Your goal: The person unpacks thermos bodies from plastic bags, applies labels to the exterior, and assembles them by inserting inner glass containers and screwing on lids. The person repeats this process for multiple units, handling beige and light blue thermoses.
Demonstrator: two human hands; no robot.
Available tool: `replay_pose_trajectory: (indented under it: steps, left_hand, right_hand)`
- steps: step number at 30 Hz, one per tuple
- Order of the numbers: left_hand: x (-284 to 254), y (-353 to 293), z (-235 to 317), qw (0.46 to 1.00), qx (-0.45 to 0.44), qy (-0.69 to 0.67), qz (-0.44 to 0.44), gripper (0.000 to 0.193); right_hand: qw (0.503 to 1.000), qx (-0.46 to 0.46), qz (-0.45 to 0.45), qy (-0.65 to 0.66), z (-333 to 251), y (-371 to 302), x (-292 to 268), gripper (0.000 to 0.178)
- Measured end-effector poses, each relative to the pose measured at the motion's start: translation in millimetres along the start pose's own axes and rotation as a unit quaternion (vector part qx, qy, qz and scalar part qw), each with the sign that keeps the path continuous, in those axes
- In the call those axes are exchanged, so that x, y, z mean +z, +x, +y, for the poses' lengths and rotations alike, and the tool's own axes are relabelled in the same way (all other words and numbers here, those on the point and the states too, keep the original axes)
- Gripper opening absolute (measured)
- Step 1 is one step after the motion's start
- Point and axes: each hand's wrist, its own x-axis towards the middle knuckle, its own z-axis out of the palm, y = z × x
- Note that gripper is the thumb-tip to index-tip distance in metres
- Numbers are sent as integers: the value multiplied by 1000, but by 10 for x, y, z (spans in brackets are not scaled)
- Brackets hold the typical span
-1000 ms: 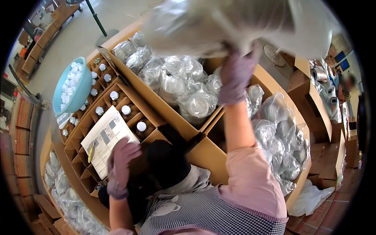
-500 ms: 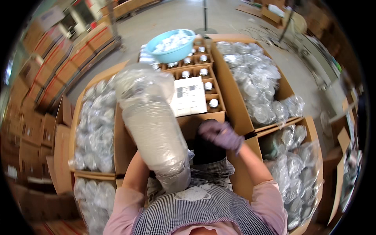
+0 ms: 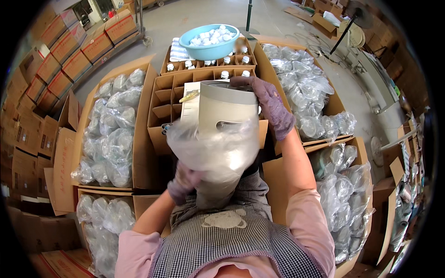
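Note:
A large beige tapered cylinder (image 3: 222, 107) with a grey band and a slot in its side stands tilted over my lap, its upper end bare. Loose clear plastic wrap (image 3: 218, 148) is bunched around its lower part. My right hand (image 3: 273, 104), in a purple-grey glove, is closed over the grey rim at the far end. My left hand (image 3: 185, 181), gloved too, is at the lower left side of the wrap; its fingers are blurred. Behind the cylinder is a divided carton (image 3: 160, 95) with capped bottles in some cells. A white printed sheet (image 3: 189, 111) on it is partly hidden.
A blue basin (image 3: 211, 52) of small white pieces rests on a farther bottle carton (image 3: 164, 62). Open cartons of bagged clear plastic pieces flank me, on the left (image 3: 113, 143) and right (image 3: 301, 88). Stacked boxes (image 3: 79, 58) stand far left, a pole (image 3: 249, 16) behind.
The cylinder has swung from the left to the middle, and its far end is out of the wrap. My right hand has moved up onto its rim. My left hand now shows beside the wrap.

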Motion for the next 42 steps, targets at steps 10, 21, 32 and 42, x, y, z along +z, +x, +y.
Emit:
replay_pose_trajectory:
  steps: [10,21,32,42]
  left_hand:
    - [-1188,-695,298,898,-217,-143,-354,29]
    - [-571,1364,-1274,965,-126,228,35,39]
    - [187,2316,-3292,812,-228,536,-33,31]
    - [-766,1359,-188,976,-69,-201,45,14]
  right_hand:
    - [948,-182,-5,-260,-107,77,305,19]
    - [925,-195,75,-318,-50,47,464,21]
    - [952,-104,115,-266,63,196,443,12]
    - [965,-34,166,-201,163,201,456,14]
